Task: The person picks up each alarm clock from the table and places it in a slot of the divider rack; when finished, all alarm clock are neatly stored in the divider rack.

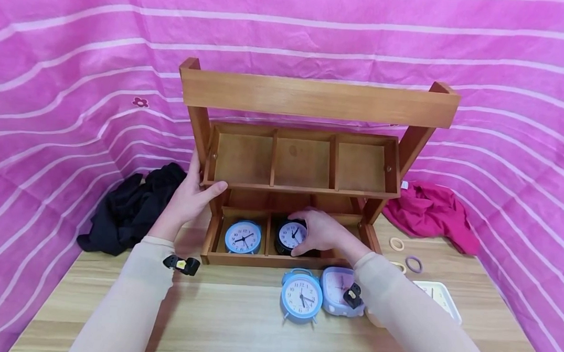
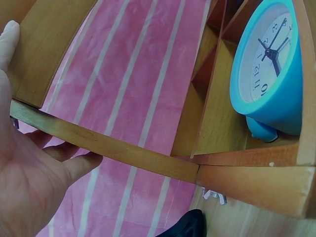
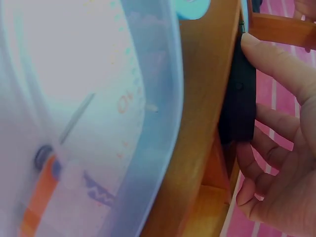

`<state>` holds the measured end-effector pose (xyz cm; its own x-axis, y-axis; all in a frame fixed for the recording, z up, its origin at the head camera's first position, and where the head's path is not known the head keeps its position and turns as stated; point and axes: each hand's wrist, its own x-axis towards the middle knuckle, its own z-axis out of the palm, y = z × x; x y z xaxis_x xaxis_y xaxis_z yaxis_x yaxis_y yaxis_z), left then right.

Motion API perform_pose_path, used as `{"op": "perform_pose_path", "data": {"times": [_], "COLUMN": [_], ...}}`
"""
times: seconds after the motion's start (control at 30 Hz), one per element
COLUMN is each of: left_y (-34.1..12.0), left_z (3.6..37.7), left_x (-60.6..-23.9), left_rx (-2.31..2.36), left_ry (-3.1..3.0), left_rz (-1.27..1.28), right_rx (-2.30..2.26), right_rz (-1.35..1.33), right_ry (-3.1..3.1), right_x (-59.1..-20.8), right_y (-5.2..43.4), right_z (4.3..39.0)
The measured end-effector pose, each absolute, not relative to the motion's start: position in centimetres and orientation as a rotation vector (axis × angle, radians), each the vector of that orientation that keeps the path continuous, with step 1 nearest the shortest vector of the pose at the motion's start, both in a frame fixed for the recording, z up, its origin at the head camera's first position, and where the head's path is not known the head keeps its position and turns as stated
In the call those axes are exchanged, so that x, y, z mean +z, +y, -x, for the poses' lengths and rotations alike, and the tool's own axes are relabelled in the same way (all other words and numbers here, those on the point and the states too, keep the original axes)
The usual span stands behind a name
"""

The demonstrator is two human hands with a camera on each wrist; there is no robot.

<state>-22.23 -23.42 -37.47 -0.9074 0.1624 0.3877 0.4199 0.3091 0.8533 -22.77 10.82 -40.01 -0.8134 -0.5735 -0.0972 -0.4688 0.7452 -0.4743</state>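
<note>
A two-tier wooden rack (image 1: pixel 300 189) stands on the table, each tier split into three compartments. My left hand (image 1: pixel 193 196) grips its left upright (image 2: pixel 108 138), fingers behind the wood and thumb along the front of the upper tier. In the lower tier's middle compartment, my right hand (image 1: pixel 319 230) holds a black alarm clock (image 1: pixel 291 235) between thumb and fingers. The right wrist view shows the black side of this clock (image 3: pixel 239 91) with fingertips around it. A blue alarm clock (image 1: pixel 243 237) sits in the lower left compartment, its face outward.
Before the rack stand a blue twin-bell-style clock (image 1: pixel 301 297) and a pale blue square clock (image 1: pixel 338 289), partly behind the right sleeve. Coloured rings (image 1: pixel 414 264) and a white-framed clock (image 1: pixel 439 298) lie right. Black cloth (image 1: pixel 124 216) and magenta cloth (image 1: pixel 429 216) flank the rack.
</note>
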Motion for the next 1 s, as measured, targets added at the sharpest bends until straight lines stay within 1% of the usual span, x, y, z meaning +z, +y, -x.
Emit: {"op": "perform_pose_path", "data": {"times": [0.2, 0.5, 0.83, 1.0], "left_y": [-23.3, -23.5, -23.5, -23.5], "left_z": [22.3, 22.5, 22.4, 22.3], "left_x": [-37.5, -37.6, -37.6, -37.5], "left_rx": [-1.646, -1.647, -1.646, -1.639], "left_ry": [-2.338, -2.328, -2.34, -2.346], "left_rz": [0.538, 0.547, 0.542, 0.538], "right_rx": [-0.641, -0.512, -0.485, -0.572], "right_rz": [0.75, 0.666, 0.714, 0.766], "right_ry": [2.682, 2.682, 2.714, 2.812], "right_x": [-40.4, -40.5, -40.5, -39.4], "right_y": [10.9, 11.0, 11.3, 12.2], "right_z": [22.9, 23.2, 22.7, 21.4]}}
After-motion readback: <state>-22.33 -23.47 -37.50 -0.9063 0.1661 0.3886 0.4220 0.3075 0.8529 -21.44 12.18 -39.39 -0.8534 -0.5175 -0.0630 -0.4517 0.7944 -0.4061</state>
